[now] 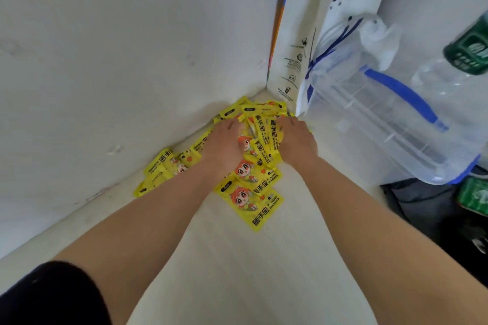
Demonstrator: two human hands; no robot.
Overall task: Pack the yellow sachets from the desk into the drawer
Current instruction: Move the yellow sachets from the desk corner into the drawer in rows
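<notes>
Several yellow sachets (253, 179) with a red-haired cartoon figure lie heaped in the far corner of the cream desk (237, 272), against the white wall. My left hand (224, 145) lies on the left part of the heap, fingers curled down into the sachets. My right hand (297, 140) lies on the right part, fingers bent over the sachets at the far edge. A few sachets (158, 169) trail off to the left along the wall. No drawer is in view.
A white paper coffee bag (311, 34) stands in the corner behind the heap. Right of it leans a big clear water jug with a blue handle (396, 113). A green-labelled bottle (467, 53) and dark items (435, 208) sit at the far right.
</notes>
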